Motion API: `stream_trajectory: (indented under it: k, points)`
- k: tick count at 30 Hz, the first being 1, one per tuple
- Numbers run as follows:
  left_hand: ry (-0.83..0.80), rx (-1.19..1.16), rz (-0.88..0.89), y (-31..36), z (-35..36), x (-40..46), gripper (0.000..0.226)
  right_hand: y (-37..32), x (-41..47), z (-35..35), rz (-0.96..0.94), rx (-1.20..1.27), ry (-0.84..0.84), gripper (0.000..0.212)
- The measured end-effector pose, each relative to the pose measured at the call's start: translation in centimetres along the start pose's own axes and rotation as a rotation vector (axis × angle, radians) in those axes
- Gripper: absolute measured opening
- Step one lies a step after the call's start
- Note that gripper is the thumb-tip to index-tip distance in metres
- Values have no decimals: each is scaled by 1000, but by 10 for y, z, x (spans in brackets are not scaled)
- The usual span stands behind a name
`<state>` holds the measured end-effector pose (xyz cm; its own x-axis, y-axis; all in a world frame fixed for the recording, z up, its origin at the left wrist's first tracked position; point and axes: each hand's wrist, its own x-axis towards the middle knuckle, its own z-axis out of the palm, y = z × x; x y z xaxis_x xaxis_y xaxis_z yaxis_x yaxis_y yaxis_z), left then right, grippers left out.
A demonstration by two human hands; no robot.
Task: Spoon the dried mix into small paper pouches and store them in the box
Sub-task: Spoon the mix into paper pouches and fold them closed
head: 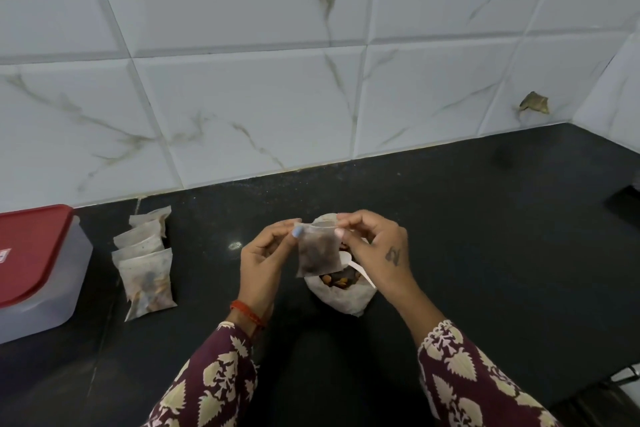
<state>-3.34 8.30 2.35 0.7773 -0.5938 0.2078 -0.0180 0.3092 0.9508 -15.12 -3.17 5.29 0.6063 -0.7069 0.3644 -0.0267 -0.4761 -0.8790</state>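
A small paper pouch [318,251], dark with dried mix inside, hangs in the air above the black counter. My left hand [264,258] pinches its top left corner and my right hand [374,246] pinches its top right corner. Right below and behind it stands an open white bag of dried mix [341,296], with a white spoon [356,267] resting in it. Several filled pouches [147,260] lie in an overlapping row on the counter to the left. The plastic box [38,274] with a red lid stands shut at the far left edge.
The black counter [485,236] runs back to a white marble-tiled wall [311,80]. A dark object [627,204] sits at the right edge. A small brown scrap [535,103] sticks to the wall at the right corner.
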Motion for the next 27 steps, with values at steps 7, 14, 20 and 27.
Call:
stream_trajectory:
  k: [7,14,20,27]
  points:
    - [24,-29,-77,4,8,-5,11,-4,-10,1,241,110,-214,32]
    - [-58,-133,-174,13,15,-13,23,-10,-13,0,496,374,-140,12]
    - [-59,-87,-194,13,18,-15,23,-14,-15,-1,527,421,-121,15]
    - [-51,-79,-192,15,21,-16,13,-18,-15,0,586,441,-89,14]
